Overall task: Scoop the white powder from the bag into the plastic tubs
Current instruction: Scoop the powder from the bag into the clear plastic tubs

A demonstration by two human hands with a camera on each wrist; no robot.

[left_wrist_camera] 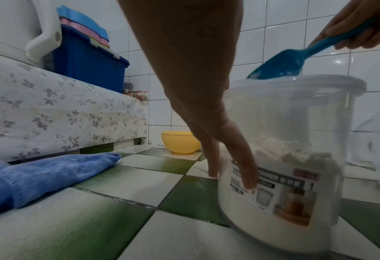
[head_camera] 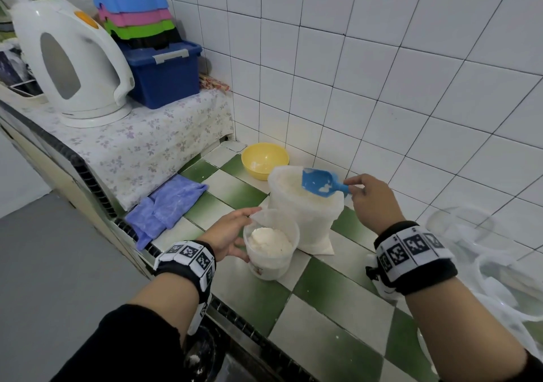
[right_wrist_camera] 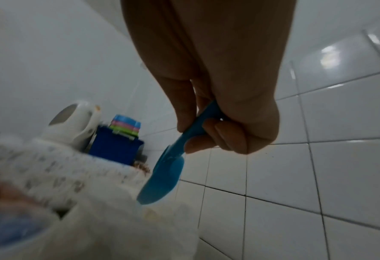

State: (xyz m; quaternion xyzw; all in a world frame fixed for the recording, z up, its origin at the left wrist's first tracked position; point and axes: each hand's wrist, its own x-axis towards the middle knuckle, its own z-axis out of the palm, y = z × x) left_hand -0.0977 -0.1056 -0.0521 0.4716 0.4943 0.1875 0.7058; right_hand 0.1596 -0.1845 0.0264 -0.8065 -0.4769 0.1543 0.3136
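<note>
Head view: a person's two hands work at a green-and-white checkered counter (head_camera: 332, 287) set in a white-tiled corner.
Left hand: the left hand (head_camera: 226, 234) lies against the side of the plastic tub (head_camera: 271, 245), fingers (left_wrist_camera: 242, 163) straight and flat on its wall and label, not wrapped round it.
Tub: upright on the counter, lid off, partly filled with white powder (head_camera: 270, 242); it stands just in front of the bag.
Right hand: the right hand (head_camera: 371, 198) pinches the handle of the blue scoop (head_camera: 318, 183), thumb on one side and curled fingers (right_wrist_camera: 220, 135) on the other.
Scoop: held over the open mouth of the bag (head_camera: 305, 211), its bowl tilted, with only specks of powder clinging inside.
Bag: clear plastic, standing open and well filled with powder, touching the tub's far side.
Behind the bag: a yellow bowl (head_camera: 264, 159) sits in the corner by the wall.
Left of the tub: a blue cloth (head_camera: 164, 205) lies folded at the foot of a raised ledge under a floral cover (head_camera: 141, 146).
On the ledge: a white kettle (head_camera: 70, 61), a dark blue box (head_camera: 167, 73) and a stack of coloured trays (head_camera: 135, 14).
Right edge: clear plastic containers (head_camera: 458, 225), blurred, and crumpled plastic film beside the right wrist.
</note>
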